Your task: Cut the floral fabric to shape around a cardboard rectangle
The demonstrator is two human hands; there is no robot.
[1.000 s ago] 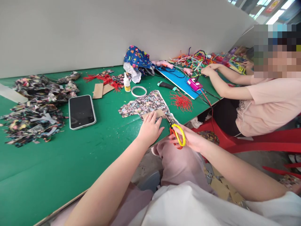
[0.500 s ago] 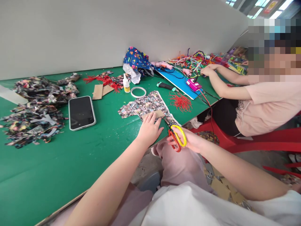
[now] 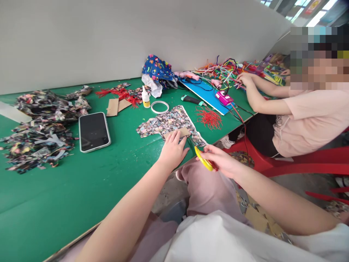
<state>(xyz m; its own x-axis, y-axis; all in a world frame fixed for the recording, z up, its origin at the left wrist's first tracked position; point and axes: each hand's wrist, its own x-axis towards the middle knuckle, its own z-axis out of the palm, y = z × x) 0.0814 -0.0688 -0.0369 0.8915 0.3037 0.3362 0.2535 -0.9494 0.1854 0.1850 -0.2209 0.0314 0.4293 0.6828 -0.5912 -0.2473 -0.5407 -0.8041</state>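
My left hand (image 3: 175,148) lies with its fingers stretched out flat, pressing a small brown cardboard piece (image 3: 184,131) onto patterned fabric (image 3: 170,120). The fabric is dark with a multicoloured print and a white right edge. In my right hand (image 3: 218,158), at the table's front edge, is a pair of scissors (image 3: 203,160) with yellow and red handles. They are turned on edge, the yellow handle towards me. Their blades point at the fabric beside the cardboard, and I cannot tell whether they touch it.
Left of my hands lie a phone (image 3: 94,131) and a heap of fabric scraps (image 3: 40,145). Beyond the fabric are a tape roll (image 3: 160,112), a glue bottle (image 3: 145,98), a box cutter (image 3: 192,100) and red strings (image 3: 209,118). A co-worker (image 3: 311,116) sits at the right.
My right hand has rolled the scissors over: both handle loops faced up before, and now they stand on edge. My left hand stays on the cardboard. The co-worker's hands shifted slightly right.
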